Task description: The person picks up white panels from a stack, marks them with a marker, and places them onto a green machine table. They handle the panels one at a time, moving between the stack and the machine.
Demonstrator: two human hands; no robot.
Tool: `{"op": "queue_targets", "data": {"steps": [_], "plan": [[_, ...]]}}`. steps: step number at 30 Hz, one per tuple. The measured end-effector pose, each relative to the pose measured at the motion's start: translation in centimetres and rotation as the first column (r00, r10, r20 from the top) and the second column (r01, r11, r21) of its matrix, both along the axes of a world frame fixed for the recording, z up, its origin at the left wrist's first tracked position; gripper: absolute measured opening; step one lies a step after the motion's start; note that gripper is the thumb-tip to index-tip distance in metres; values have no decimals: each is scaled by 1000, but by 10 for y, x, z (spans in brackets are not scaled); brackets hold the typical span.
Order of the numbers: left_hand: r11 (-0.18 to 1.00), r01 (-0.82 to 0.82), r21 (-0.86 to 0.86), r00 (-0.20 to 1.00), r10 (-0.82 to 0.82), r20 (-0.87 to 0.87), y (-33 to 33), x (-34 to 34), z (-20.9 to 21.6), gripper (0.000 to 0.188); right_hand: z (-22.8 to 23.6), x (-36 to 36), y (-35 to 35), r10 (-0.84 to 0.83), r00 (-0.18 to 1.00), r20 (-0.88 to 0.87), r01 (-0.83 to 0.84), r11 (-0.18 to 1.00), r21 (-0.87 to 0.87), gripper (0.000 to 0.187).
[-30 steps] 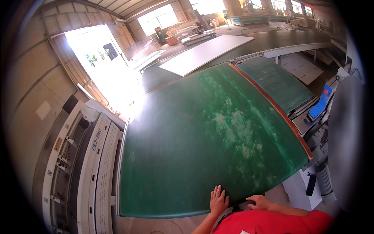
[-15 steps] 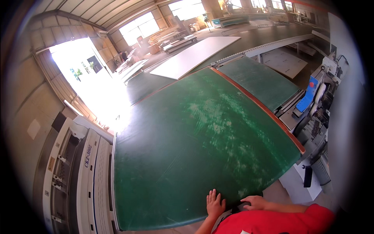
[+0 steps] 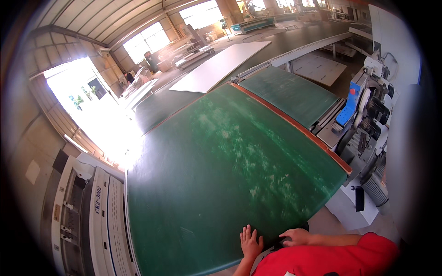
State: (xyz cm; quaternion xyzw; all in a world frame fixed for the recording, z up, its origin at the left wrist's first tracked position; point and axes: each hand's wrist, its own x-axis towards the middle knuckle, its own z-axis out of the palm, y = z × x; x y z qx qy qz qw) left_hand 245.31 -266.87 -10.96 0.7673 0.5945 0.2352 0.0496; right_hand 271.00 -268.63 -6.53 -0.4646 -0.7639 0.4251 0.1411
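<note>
A broad green belt-topped table (image 3: 184, 184), scuffed with pale streaks, spreads out in front of me. My left hand (image 3: 251, 242) lies flat on its near edge, fingers spread and holding nothing. Just to the right, my right hand (image 3: 296, 237) rests at the same edge. Its index finger is stretched out toward the left hand, while the other fingers are partly hidden; nothing shows in its grasp. Beyond the table's far side, a large white panel (image 3: 221, 66) lies flat on a dark conveyor.
A long white machine (image 3: 107, 221) flanks the table's left side. At the right stands a machine with motors and a blue guard (image 3: 349, 105), next to a smaller green belt (image 3: 287, 94). A roller rail (image 3: 299, 51) runs along the back. Stacked boards (image 3: 191, 57) lie farther off.
My view has swung slightly to the right. The white panel has shifted rightward relative to the green table. Both hands keep nearly the same pose at the edge.
</note>
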Motion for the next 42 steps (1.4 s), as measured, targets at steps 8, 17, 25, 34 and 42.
{"op": "queue_targets", "data": {"steps": [8, 17, 25, 34, 42], "plan": [[1000, 6, -4, 1000, -6, 14, 2, -3, 0, 41, -3, -4, 0, 7, 1000, -19, -7, 1000, 10, 45], [999, 53, 7, 998, -53, 19, 3, 2, -7, 42, 3, -6, 3, 22, 1000, 3, -21, 997, -78, 46], [998, 66, 3, 997, -66, 39, 1, 10, 8, 41, -3, -8, 2, 29, 1000, 12, -28, 998, -54, 47], [997, 69, -37, 997, -67, 42, 10, 2, 9, 43, 3, -11, 5, 31, 999, 26, -29, 997, -72, 47], [997, 72, -39, 997, -70, 45, 9, 5, 2, 43, 11, -7, 5, 26, 999, 29, -22, 991, -129, 47]]}}
